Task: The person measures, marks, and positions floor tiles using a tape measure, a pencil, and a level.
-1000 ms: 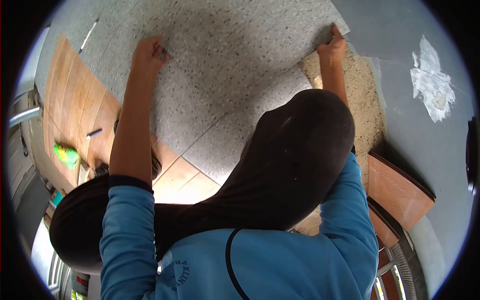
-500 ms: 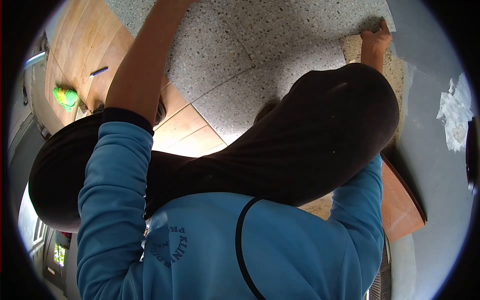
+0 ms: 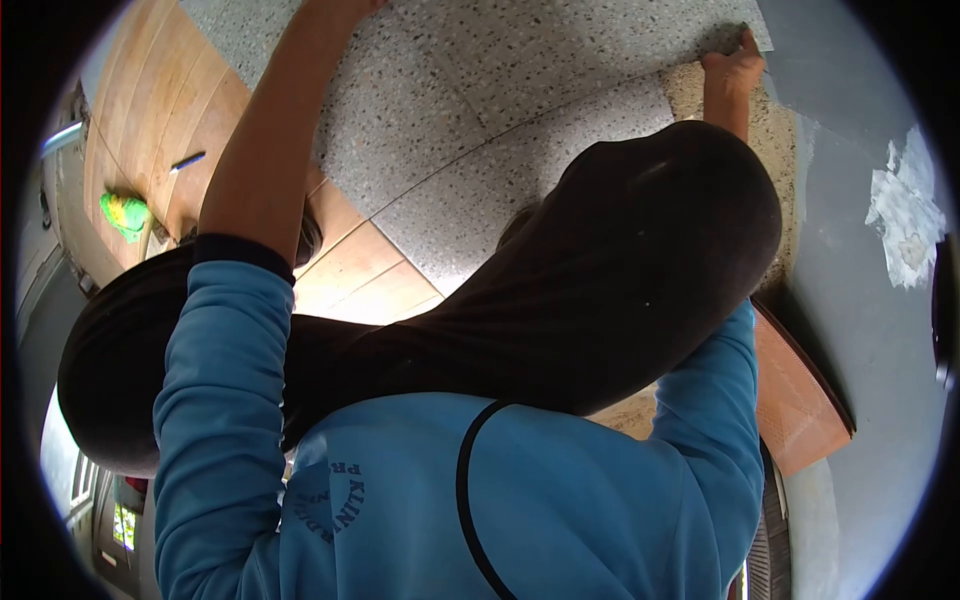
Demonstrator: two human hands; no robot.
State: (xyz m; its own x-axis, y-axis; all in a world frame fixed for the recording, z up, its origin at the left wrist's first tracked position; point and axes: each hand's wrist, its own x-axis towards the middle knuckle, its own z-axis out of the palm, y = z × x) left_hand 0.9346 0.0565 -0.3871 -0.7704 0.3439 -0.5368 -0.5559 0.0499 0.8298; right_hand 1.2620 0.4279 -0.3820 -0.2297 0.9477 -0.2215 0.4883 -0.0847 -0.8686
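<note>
A large grey speckled tile [image 3: 560,45] lies at the top of the view, over a bed of sandy mortar [image 3: 782,175]. My right hand [image 3: 733,68] grips its far right corner, fingers curled on the edge. My left forearm [image 3: 262,160], in a blue sleeve, reaches up along the tile's left part, and the hand itself is cut off by the top edge. My knee in black trousers [image 3: 640,270] hides the tile's near edge.
A laid grey tile [image 3: 470,215] and wood-look tiles [image 3: 160,100] lie to the left, with a blue pen [image 3: 187,160] and a green object [image 3: 125,213] on them. Orange-brown tiles [image 3: 800,395] are stacked at the right. The grey floor has a white patch [image 3: 905,225].
The view has shifted down, so my left hand has left the frame at the top. My right hand stays on the tile's corner; the tile has hardly moved.
</note>
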